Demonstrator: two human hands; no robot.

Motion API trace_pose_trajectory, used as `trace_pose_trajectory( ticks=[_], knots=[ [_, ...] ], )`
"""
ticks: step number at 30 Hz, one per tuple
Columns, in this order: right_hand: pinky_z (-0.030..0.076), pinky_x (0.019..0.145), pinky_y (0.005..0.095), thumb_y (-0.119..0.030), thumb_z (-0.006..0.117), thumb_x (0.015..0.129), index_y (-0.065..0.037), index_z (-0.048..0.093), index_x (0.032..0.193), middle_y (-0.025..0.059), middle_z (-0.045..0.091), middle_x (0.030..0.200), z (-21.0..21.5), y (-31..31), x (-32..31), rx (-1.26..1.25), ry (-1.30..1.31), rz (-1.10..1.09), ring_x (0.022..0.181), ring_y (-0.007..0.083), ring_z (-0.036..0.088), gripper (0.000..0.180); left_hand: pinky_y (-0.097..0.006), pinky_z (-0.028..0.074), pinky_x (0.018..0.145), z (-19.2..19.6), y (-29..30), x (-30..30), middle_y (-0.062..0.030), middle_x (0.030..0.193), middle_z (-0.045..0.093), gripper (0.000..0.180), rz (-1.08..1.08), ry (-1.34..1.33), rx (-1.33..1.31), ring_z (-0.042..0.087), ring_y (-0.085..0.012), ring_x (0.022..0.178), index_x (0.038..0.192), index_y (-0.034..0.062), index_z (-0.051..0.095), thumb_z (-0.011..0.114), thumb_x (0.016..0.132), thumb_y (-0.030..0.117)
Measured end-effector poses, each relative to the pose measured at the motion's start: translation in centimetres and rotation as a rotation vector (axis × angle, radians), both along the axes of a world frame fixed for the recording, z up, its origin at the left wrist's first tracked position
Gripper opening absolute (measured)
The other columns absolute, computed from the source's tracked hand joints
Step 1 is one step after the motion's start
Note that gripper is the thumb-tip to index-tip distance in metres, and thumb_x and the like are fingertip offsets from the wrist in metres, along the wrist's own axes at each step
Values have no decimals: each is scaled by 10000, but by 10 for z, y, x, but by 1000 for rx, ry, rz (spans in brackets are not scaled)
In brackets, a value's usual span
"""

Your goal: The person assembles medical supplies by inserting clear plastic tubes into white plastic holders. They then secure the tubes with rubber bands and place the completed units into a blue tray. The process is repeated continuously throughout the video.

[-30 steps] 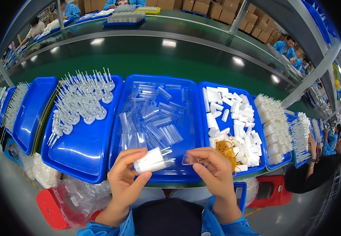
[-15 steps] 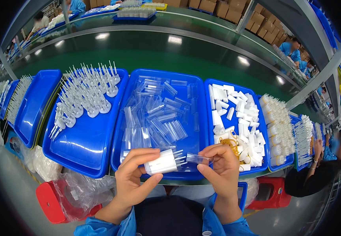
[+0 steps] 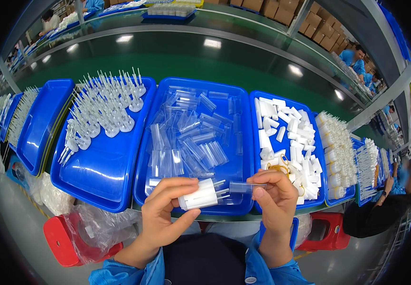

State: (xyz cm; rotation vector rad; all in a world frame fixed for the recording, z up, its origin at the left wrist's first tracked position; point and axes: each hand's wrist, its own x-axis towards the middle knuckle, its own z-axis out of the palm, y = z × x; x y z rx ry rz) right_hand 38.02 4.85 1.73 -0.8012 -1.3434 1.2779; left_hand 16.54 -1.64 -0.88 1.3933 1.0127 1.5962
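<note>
My left hand is closed around a bundle of white pieces, from whose right end several thin pale prongs stick out. Between thumb and fingers of my right hand is a clear plastic tube, lying level. Its free end points at the prongs, and whether they touch is hard to tell. Both hands are above the front edge of a blue tray that holds many loose clear tubes. Right of it, another blue tray carries white pieces and yellow rubber bands.
At left, a blue tray bears upright pale stems on round bases. Stacked blue trays stand beyond it. Bundled white parts fill a tray at right. A green conveyor runs behind. Red stools flank me.
My right hand has moved slightly right and up with the clear tube, which now sits more level. The left hand keeps its hold on the bundle. The whole view has shifted slightly.
</note>
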Motion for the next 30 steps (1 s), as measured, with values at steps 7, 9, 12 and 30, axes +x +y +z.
trace_pose_trajectory(
  ticks=[7, 9, 12, 30],
  knots=[
    [422, 752, 254, 44, 667, 808, 57, 654, 984, 115, 643, 945, 5, 1, 1, 25, -81, 47, 815, 131, 542, 176, -322, 557, 907, -1, 1, 2, -197, 1256, 527, 398, -18, -7, 2, 611, -263, 1128, 1178, -62, 608, 701, 793, -97],
    [422, 748, 255, 42, 678, 794, 53, 668, 963, 113, 644, 937, 10, 0, 0, 46, -154, 71, 812, 137, 543, 170, -328, 561, 909, -1, 1, 2, -197, 1256, 527, 396, -22, -6, 0, 609, -267, 1134, 1176, -64, 608, 702, 792, -97],
    [421, 753, 260, 30, 694, 779, 44, 679, 939, 111, 646, 926, 12, 1, -1, 84, -226, 71, 808, 143, 545, 161, -334, 565, 910, -2, 1, 3, -197, 1257, 527, 393, -27, -9, -2, 606, -272, 1140, 1171, -67, 609, 703, 791, -97],
    [290, 1102, 459, -16, 700, 815, 6, 664, 1005, 49, 672, 879, -6, -7, -8, 82, -169, -12, 793, 109, 603, 194, -355, 529, 904, 1, 1, 3, -200, 1215, 546, 302, 60, 338, 73, 611, -297, 1101, 1043, -33, 674, 710, 750, -93]
  ],
)
